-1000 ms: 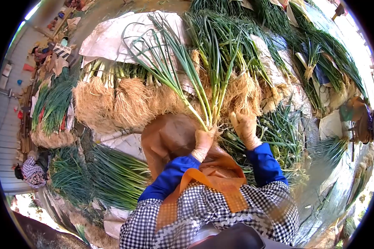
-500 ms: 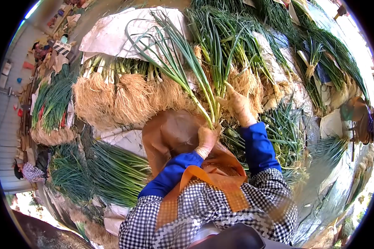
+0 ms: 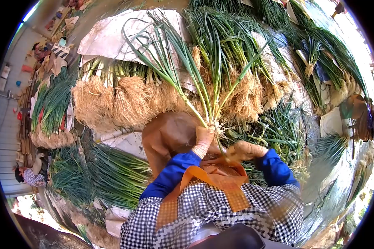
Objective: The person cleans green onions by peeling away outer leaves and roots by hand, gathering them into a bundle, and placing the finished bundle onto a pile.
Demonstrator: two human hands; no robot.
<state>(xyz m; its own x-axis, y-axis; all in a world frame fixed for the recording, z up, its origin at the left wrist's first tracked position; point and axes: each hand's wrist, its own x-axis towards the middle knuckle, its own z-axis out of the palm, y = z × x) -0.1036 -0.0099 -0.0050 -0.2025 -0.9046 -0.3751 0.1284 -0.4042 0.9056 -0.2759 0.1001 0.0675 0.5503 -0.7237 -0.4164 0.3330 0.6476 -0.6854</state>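
Note:
My left hand (image 3: pixel 204 137) is wrapped round the root end of a few green onions (image 3: pixel 205 99), whose long leaves fan upward and away from me. Pale roots (image 3: pixel 218 129) stick out beside its fingers. Low and to the right, my right hand (image 3: pixel 246 150) is closed, slightly blurred, at the lower end of a thin leaf strip (image 3: pixel 220 145) that hangs from the root end. Under both hands lies the brown apron (image 3: pixel 170 133) over my lap.
Bundled green onions with bushy roots (image 3: pixel 131 97) lie in front under a pale sheet (image 3: pixel 112 39). Loose green onions (image 3: pixel 116 170) are piled on the left, leafy trimmings (image 3: pixel 282 137) on the right. Another person (image 3: pixel 32 174) sits at far left.
My right hand has come down from the stalks toward my lap, drawing a thin strip down past the roots. One leaf now leans out to the right. The left hand has barely moved.

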